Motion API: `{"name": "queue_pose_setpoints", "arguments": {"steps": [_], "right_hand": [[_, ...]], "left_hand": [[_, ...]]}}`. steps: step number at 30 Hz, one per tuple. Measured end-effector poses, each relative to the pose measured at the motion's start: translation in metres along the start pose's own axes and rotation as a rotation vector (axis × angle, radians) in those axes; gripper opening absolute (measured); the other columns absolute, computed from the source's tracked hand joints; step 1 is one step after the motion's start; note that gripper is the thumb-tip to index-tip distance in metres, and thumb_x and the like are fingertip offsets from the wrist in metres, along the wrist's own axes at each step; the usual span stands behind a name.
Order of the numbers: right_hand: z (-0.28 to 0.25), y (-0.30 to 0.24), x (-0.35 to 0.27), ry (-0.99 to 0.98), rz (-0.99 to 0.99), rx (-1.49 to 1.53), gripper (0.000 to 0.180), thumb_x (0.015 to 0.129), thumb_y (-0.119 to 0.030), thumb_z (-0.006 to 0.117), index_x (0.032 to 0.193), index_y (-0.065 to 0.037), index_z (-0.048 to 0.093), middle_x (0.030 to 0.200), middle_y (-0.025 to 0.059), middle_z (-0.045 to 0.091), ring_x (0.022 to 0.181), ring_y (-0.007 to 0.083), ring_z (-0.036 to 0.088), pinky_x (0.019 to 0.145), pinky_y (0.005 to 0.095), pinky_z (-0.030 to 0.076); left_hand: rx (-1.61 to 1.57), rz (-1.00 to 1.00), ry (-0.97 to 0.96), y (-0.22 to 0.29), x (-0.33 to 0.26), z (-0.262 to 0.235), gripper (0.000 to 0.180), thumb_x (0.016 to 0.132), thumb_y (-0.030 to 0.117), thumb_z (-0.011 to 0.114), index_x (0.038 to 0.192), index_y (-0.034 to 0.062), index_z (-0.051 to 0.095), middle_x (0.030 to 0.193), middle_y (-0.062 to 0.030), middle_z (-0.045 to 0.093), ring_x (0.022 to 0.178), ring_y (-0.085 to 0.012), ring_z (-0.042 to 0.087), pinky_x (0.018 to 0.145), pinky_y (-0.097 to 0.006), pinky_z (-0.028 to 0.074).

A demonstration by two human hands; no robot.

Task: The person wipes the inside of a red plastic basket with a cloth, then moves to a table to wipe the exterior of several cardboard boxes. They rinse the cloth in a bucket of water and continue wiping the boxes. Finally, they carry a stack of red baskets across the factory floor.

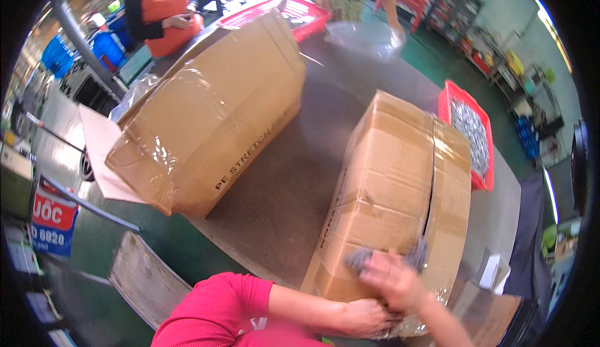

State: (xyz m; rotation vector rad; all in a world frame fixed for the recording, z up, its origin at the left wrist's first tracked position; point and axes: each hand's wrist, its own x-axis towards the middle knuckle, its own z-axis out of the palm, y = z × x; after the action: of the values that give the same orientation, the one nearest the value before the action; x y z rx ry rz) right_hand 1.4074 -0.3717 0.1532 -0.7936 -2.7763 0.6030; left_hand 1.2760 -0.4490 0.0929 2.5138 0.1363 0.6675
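The taped cardboard box [400,191] lies on the grey desk [281,203], its near end close to the desk's front edge, where both hands can reach it. The right hand [390,278], blurred, presses a grey cloth [415,254] against the box's near face, fingers closed around the cloth. The left hand [365,317] lies low against the bottom corner, seemingly steadying it on crumpled clear film; how tightly it closes I cannot tell. A larger film-wrapped carton [212,116] sits tilted to the left, with bare desk between the two. A red basket of metal parts [470,136] stands just beside the box's far right edge.
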Motion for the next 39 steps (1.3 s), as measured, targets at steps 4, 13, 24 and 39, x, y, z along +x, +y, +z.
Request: {"name": "queue_pose_setpoints", "arguments": {"steps": [4, 13, 24, 39], "right_hand": [[0.006, 0.03, 0.017, 0.003, -0.058, -0.124, 0.049, 0.075, 0.002, 0.054, 0.121, -0.014, 0.059, 0.13, 0.0115, 0.055, 0.123, 0.0287, 0.051, 0.108, 0.0428, 0.034], [-0.057, 0.23, 0.17, 0.557, 0.313, -0.299, 0.033, 0.091, -0.013, 0.051, 0.123, -0.014, 0.058, 0.133, 0.0078, 0.051, 0.126, 0.0294, 0.045, 0.105, 0.0424, 0.036], [-0.229, 0.044, -0.006, 0.58, 0.35, 0.696, 0.054, 0.099, -0.035, 0.042, 0.134, 0.006, 0.041, 0.129, 0.0091, 0.054, 0.12, 0.0168, 0.049, 0.105, 0.0341, 0.033], [-0.314, -0.014, -0.091, 0.636, 0.919, 0.196, 0.043, 0.094, -0.037, 0.053, 0.119, -0.003, 0.06, 0.104, 0.0039, 0.065, 0.089, 0.0112, 0.061, 0.082, 0.0259, 0.048]], "left_hand": [[-0.151, 0.01, -0.018, 0.0, -0.002, 0.005, 0.054, 0.084, 0.025, 0.048, 0.129, -0.0043, 0.047, 0.139, -0.0169, 0.043, 0.136, -0.0279, 0.032, 0.115, -0.043, 0.018], [-0.115, 0.0, 0.018, 0.003, -0.001, -0.005, 0.05, 0.085, 0.027, 0.049, 0.127, -0.0009, 0.05, 0.137, -0.0118, 0.048, 0.136, -0.0243, 0.032, 0.115, -0.045, 0.014], [-0.146, 0.033, -0.082, 0.004, 0.001, -0.026, 0.048, 0.086, 0.022, 0.053, 0.131, 0.0054, 0.048, 0.143, -0.0106, 0.041, 0.137, -0.0254, 0.031, 0.114, -0.048, 0.02], [-0.063, 0.022, -0.076, 0.016, 0.008, -0.042, 0.044, 0.086, 0.025, 0.056, 0.126, 0.0054, 0.054, 0.136, -0.012, 0.048, 0.131, -0.0263, 0.04, 0.111, -0.047, 0.025]]}}
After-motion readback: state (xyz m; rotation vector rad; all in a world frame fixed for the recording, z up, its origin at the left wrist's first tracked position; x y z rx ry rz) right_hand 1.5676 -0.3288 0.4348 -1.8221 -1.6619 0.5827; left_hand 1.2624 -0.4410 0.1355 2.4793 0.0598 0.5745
